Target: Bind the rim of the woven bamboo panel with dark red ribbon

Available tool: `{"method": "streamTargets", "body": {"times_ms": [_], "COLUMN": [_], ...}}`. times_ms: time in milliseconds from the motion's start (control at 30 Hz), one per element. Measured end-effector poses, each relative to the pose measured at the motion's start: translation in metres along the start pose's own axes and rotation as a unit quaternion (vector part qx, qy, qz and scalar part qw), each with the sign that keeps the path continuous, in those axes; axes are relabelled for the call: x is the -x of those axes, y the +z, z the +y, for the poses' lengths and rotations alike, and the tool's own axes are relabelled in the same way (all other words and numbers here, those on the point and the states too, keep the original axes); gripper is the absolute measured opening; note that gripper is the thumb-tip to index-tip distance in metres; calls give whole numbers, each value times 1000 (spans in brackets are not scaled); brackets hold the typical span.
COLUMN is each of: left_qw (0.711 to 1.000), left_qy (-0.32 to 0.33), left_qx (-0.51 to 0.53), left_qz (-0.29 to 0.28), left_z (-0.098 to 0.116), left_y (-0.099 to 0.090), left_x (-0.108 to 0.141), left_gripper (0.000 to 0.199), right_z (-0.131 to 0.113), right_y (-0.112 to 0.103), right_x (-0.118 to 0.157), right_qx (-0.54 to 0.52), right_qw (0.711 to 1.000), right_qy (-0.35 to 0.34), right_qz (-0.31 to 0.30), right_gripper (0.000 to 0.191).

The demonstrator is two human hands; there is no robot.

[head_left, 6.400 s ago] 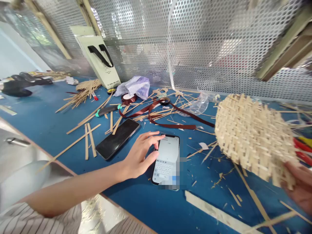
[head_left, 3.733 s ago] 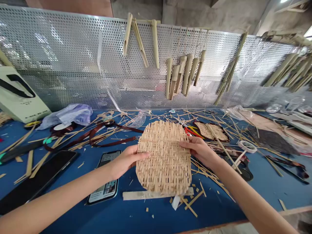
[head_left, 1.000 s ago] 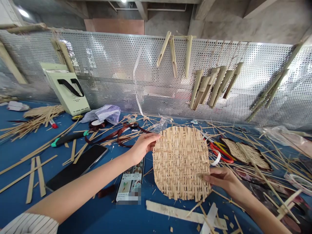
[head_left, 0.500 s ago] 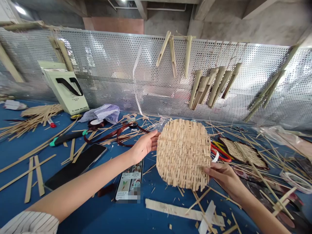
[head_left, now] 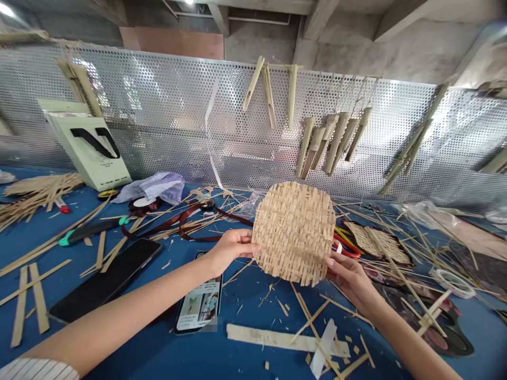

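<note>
A rounded woven bamboo mat (head_left: 293, 232) is held up above the table between my two hands, its face toward me and its cut edges showing strip ends. My left hand (head_left: 232, 252) pinches its left edge, thumb in front and fingers partly behind. At the lower right edge, my right hand (head_left: 348, 272) grips it with the thumb on the front. Below the mat, a strip of pale tape (head_left: 273, 338) lies on the blue cloth among bamboo scraps. Beneath my left forearm rests a phone with a lit screen (head_left: 200, 303).
On the left are a dark phone (head_left: 106, 279), a green-and-black handled tool (head_left: 93, 230), bamboo strips (head_left: 43, 187) and a pale paper bag (head_left: 93, 150). Red-handled scissors (head_left: 348, 248), a dark-edged woven piece (head_left: 378, 243) and a tape roll (head_left: 451, 282) lie right. Perforated metal panels (head_left: 158, 121) stand behind.
My left hand has slid lower on the mat's left edge, its thumb now on the front. The mat has risen slightly. The camera view has turned a little to the right.
</note>
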State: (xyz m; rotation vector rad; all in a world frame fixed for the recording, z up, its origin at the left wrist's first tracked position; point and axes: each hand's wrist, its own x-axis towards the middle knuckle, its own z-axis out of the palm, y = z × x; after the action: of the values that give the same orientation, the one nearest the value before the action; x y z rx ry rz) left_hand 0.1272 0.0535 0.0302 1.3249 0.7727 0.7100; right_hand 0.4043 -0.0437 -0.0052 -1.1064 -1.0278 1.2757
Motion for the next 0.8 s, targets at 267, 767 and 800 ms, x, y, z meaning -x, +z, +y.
{"method": "streamTargets", "body": {"times_ms": [267,767,800], "left_qw": [999,998,999], "left_qy": [-2,-26,-23], "left_qx": [34,-25,-31], "left_qz": [0,-44,-37], "left_z": [-5,-10,-9], "left_y": [3,10,10], "left_x": [1,5,5], "left_gripper": [34,28,28], "right_z": [5,1,1], "right_y": [2,9,9], "right_x": [-2,2,2], "right_qx": [15,30,28], "right_qw": [999,999,999], "right_qy": [27,5,1], "right_qz": [-27,-28,-28], "right_gripper": [38,32,32]}}
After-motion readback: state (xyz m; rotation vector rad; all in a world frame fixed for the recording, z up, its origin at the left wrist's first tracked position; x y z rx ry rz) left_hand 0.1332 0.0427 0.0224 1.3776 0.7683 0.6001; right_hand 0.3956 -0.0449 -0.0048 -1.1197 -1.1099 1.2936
